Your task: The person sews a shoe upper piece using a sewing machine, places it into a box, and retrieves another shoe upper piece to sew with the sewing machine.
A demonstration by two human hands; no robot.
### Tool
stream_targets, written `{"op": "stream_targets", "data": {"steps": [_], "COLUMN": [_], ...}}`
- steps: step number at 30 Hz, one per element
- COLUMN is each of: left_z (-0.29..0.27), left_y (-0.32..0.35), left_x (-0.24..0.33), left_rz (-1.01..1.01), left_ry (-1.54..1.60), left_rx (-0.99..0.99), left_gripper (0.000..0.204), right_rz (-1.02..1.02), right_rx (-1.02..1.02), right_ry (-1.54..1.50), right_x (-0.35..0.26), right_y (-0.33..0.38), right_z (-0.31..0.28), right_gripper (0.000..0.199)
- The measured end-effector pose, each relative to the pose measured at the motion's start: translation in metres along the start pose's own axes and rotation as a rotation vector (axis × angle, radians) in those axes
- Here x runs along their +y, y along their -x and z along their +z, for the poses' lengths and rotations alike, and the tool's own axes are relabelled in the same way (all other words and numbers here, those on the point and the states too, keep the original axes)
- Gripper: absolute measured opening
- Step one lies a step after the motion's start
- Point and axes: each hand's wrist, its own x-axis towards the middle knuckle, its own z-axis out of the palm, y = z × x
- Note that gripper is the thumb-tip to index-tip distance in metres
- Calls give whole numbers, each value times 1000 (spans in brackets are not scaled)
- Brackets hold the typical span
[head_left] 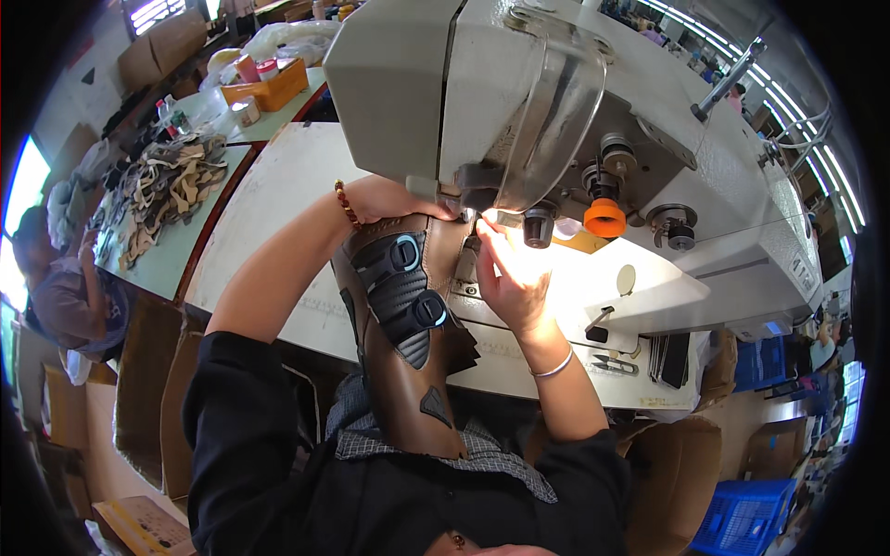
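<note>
A brown leather boot upper point(408, 398) with black ribbed panels and two blue-rimmed buckles runs from my lap up to a grey sewing machine point(380, 102). My left hand point(394, 198), below a beaded bracelet, grips its far edge, fingertips close to the needle area. My right hand point(514, 283), with a silver bangle at the wrist, is closed with thumb and forefinger pinched together beside the leather's right edge, under the machine head. Bright lamp glare and the machine head hide what lies between those fingertips, and the needle itself.
Small scissors-like snips point(615, 365) and a stack of dark flat pieces point(669, 359) lie on the table's right. At left are a heap of leather cutouts point(171, 190), an orange box point(269, 85) and a seated co-worker point(69, 287). Cardboard boxes point(672, 482) and blue crates point(744, 514) stand low.
</note>
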Motion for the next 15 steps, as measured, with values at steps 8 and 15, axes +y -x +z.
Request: {"op": "stream_targets", "data": {"steps": [8, 15], "left_z": [0, -8], "left_y": [-2, -5], "left_x": [1, -7], "left_rz": [106, 147], "left_ry": [-100, 101], "left_rx": [30, -23], "left_gripper": [33, 29], "right_rz": [28, 22], "right_rx": [48, -39], "right_ry": [-55, -38], "right_x": [10, 18], "right_y": [6, 10], "right_z": [9, 10], "right_gripper": [19, 32]}}
